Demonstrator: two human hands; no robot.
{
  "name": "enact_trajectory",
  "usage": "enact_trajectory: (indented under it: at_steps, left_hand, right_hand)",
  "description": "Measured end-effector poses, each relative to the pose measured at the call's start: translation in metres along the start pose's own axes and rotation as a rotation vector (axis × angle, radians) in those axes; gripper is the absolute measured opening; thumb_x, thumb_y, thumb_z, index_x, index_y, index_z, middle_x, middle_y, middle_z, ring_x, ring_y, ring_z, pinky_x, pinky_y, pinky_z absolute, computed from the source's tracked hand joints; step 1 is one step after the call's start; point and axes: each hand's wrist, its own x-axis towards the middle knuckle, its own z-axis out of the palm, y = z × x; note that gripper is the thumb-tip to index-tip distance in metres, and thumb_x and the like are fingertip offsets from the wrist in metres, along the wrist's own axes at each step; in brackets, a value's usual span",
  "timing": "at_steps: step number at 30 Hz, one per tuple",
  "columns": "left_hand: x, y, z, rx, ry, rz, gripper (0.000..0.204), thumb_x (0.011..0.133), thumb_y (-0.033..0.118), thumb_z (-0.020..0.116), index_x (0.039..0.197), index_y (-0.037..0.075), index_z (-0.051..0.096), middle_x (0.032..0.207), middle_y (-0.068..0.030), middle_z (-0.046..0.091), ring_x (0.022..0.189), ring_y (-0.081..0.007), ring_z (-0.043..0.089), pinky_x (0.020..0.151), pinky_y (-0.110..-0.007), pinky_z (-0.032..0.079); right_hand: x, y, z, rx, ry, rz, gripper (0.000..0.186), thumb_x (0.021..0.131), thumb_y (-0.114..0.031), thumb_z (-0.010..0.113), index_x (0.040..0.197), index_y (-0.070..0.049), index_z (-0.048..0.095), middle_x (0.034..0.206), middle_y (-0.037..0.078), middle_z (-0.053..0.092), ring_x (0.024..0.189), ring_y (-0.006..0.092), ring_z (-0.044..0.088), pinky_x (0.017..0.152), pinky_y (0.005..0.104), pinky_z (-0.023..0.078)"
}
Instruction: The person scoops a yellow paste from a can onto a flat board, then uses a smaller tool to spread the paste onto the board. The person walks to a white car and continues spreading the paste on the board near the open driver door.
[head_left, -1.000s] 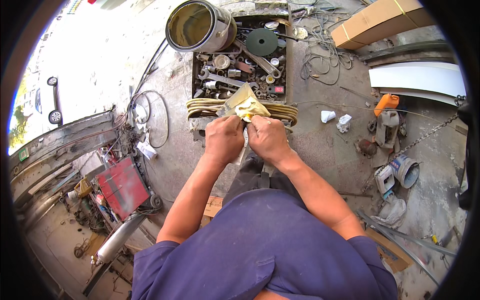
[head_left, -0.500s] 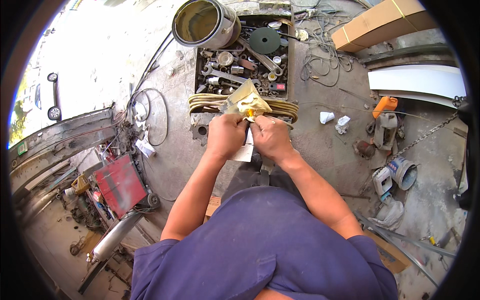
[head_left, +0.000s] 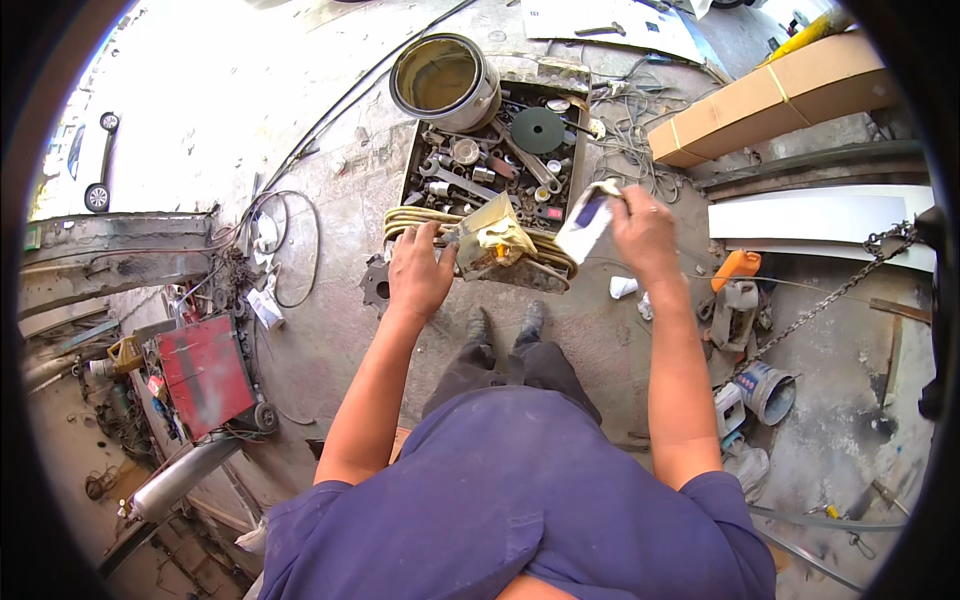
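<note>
Shirt [head_left: 510,470]: my blue one, filling the bottom centre of the frame.
Shoes [head_left: 478,330]: both of mine, dusty, near the middle.
Left hand [head_left: 418,275]: left of centre, back upward, thumb apart from the fingers, right by the coiled hose [head_left: 410,215] and the near edge of the flat plate [head_left: 485,222]; whether I am pinching anything I cannot tell.
Right hand [head_left: 648,238]: right of centre, slightly blurred, my fingers closed on the upper edge of a white sheet [head_left: 577,240].
Sheet's look: dark blue patch inside, hanging to the left of my knuckles, clear of the plate.
Plate's place: just above the middle of the frame, tilted over the hose, carrying a pale yellow paste [head_left: 510,238] with an orange-yellow dab [head_left: 503,251] on it.
Toolbox [head_left: 408,170]: upper centre, open, crowded with wrenches [head_left: 462,181] and sockets.
Green disc [head_left: 537,130]: holed in the middle, lying on the tools.
Can [head_left: 482,105]: open, at the toolbox's upper left corner, its inner wall smeared tan.
Right side: an orange jug [head_left: 737,268] below a long white panel [head_left: 810,222].
Upper right: a strapped cardboard box [head_left: 775,98].
Far upper left: a white car [head_left: 92,155].
</note>
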Motion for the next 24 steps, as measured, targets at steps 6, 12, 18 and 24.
enact_trajectory:
  at_steps: [6, 12, 18, 24]
  left_hand:
    - [-0.003, 0.000, 0.024, -0.251, -0.113, -0.281, 0.051, 0.095, 0.023, 0.084, 0.134, 0.000, 0.060, 0.115, -0.0187, 0.074, 0.102, -0.0340, 0.073, 0.092, -0.045, 0.058]
    - [-0.008, -0.020, 0.047, -0.803, -0.078, -0.652, 0.039, 0.099, 0.019, 0.082, 0.123, -0.001, 0.058, 0.097, -0.0122, 0.074, 0.078, -0.0189, 0.073, 0.066, -0.034, 0.064]
    - [-0.024, -0.030, 0.053, -1.177, -0.245, -0.816, 0.013, 0.106, 0.015, 0.073, 0.104, 0.004, 0.066, 0.090, -0.0055, 0.071, 0.073, -0.0151, 0.070, 0.065, -0.032, 0.066]
    - [-0.034, -0.016, 0.053, -1.334, -0.258, -0.881, 0.011, 0.108, 0.009, 0.068, 0.117, 0.003, 0.069, 0.100, -0.0081, 0.076, 0.085, -0.0210, 0.078, 0.073, -0.034, 0.067]
  right_hand:
    - [-0.035, 0.063, -0.006, -0.040, 0.056, 0.346, 0.043, 0.104, -0.025, 0.071, 0.141, -0.002, 0.068, 0.108, 0.018, 0.080, 0.098, 0.0390, 0.077, 0.087, 0.0504, 0.059]
    - [-0.068, -0.009, 0.036, 0.611, -0.266, 0.388, 0.032, 0.103, -0.022, 0.071, 0.127, -0.003, 0.079, 0.111, 0.020, 0.082, 0.101, 0.0320, 0.079, 0.093, 0.0409, 0.060]
    - [0.010, -0.029, 0.070, 0.564, -0.333, 0.104, 0.036, 0.101, -0.031, 0.069, 0.124, -0.006, 0.081, 0.119, 0.020, 0.081, 0.112, 0.0389, 0.076, 0.101, 0.0433, 0.058]
    - [0.073, -0.045, 0.119, 0.490, -0.699, 0.068, 0.037, 0.099, -0.034, 0.072, 0.112, -0.002, 0.084, 0.097, 0.011, 0.083, 0.087, 0.0229, 0.075, 0.086, 0.0364, 0.059]
